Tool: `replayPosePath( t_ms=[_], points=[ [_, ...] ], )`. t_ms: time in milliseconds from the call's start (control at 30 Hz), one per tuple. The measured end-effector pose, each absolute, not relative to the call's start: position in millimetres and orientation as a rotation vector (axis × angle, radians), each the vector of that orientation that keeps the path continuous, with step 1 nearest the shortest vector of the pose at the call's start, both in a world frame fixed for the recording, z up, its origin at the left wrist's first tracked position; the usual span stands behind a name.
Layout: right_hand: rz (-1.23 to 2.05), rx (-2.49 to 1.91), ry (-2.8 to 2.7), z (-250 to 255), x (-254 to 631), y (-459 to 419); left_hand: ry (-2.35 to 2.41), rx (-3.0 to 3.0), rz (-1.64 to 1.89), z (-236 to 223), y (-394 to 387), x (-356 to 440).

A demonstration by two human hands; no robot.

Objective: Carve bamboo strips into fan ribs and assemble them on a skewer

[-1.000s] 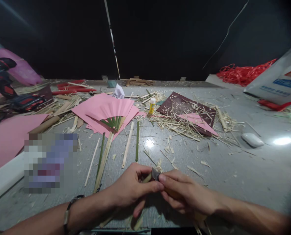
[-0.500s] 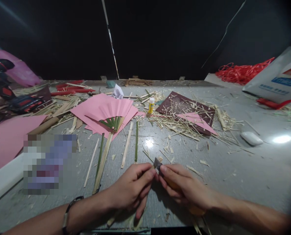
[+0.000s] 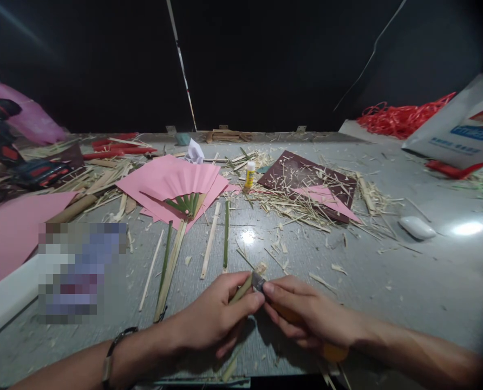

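Observation:
My left hand (image 3: 225,311) is closed around a green bamboo strip (image 3: 241,289), its pale end poking out past the fingers. In my right hand (image 3: 306,311) is a knife (image 3: 258,281) with a short grey blade and a yellow handle, the handle partly hidden by my fingers. The blade lies against the strip near its pale end. Beyond my hands, a pale bamboo slat (image 3: 210,241) and a green slat (image 3: 226,235) lie side by side. A pink paper fan (image 3: 180,179) with green ribs rests on pink sheets to the left.
A glue stick (image 3: 250,175) stands at the back beside a dark brown board (image 3: 306,179) strewn with shavings. A cordless drill (image 3: 38,170) is far left. A white bag (image 3: 456,130) and red plastic ribbon (image 3: 404,119) are at the right, with a white mouse (image 3: 417,228) nearer.
The blade has turned from pointing up to lying across the bamboo strip. More of the strip now shows above my left hand, whose fingers have shifted slightly.

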State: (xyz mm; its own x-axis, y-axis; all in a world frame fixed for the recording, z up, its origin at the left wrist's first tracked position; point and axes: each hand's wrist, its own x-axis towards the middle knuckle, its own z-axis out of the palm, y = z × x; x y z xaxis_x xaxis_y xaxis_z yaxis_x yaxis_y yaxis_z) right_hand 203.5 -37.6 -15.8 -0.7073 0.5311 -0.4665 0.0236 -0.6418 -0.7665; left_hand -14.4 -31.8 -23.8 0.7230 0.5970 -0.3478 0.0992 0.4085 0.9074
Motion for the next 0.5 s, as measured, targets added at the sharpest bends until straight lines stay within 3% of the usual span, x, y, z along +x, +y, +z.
replayPosePath(
  t_ms=[300, 500],
  points=[
    [2.276, -1.147, -1.293, -10, 205, -34, 0.85, 1.086, 0.531, -25, -38, -8],
    [1.918, -1.3, -1.491, -12, 207, -33, 0.765, 0.926, 0.553, -33, -34, -4]
  ],
)
